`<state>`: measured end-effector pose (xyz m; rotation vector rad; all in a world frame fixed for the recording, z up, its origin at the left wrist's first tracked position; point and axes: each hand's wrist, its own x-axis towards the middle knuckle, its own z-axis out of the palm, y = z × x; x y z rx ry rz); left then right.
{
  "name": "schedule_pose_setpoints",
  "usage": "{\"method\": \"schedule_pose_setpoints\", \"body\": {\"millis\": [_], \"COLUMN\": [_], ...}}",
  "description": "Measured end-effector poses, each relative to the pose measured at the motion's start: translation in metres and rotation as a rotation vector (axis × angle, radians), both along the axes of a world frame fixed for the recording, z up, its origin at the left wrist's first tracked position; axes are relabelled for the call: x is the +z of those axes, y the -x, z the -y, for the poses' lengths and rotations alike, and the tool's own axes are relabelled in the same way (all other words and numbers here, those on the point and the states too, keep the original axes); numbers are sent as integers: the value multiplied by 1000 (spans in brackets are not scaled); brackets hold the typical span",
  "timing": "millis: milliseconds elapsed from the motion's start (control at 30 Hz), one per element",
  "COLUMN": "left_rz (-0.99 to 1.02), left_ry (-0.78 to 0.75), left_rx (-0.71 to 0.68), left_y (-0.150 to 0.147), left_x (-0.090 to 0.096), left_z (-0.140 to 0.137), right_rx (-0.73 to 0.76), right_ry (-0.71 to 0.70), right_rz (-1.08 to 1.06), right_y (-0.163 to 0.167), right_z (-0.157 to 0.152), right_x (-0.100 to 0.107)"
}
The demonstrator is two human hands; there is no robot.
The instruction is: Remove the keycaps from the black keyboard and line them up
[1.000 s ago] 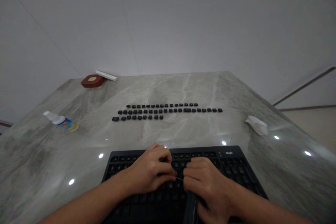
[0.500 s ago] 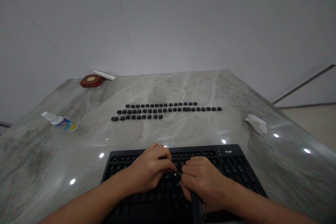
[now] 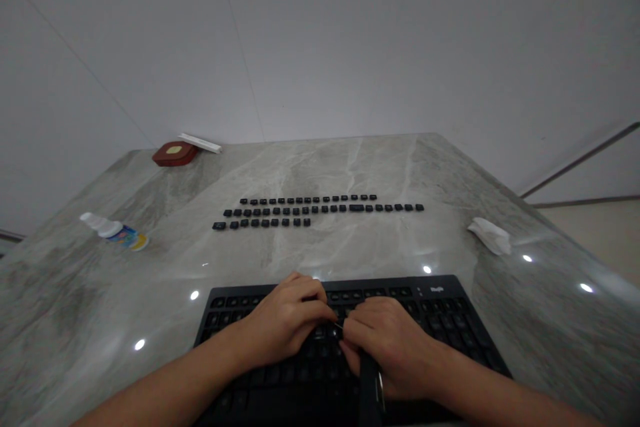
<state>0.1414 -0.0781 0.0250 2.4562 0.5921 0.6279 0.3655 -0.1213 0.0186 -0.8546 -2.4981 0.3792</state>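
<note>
Keyboard (image 3: 310,373): black, flat on worktop (image 3: 370,250), near edge out of frame. Tool (image 3: 369,390): black handle, thin bright tip, slanted over mid-keyboard; tip contact unclear. Loose keycaps (image 3: 297,211): black, three rows beyond keyboard, nearest row shortest.

A grey marbled table (image 3: 400,167), streaked with pale veins, is set against a plain grey wall (image 3: 320,40) marked by thin seams (image 3: 240,47). Bright spots of light (image 3: 195,295) are mirrored in the glossy top. At right, a dark slanting line (image 3: 580,161) is seen low down, and beige floor (image 3: 605,227) is glimpsed beyond the table's edge.
</note>
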Motion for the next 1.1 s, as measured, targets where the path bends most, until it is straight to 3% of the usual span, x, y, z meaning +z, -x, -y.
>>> {"method": "schedule_pose_setpoints", "body": {"millis": [400,733,1100], "left_rz": [9,-11,-21], "left_ry": [88,113,82], "left_rx": [96,87,52], "left_y": [0,1,1], "left_x": [-3,-7,0], "left_z": [-1,-2,-1], "right_rx": [-38,-102,-165], "right_ry": [65,114,179], "right_rz": [-78,6,57], "right_y": [0,-1,1], "right_z": [1,5,7], "right_x": [-3,-4,-3]}}
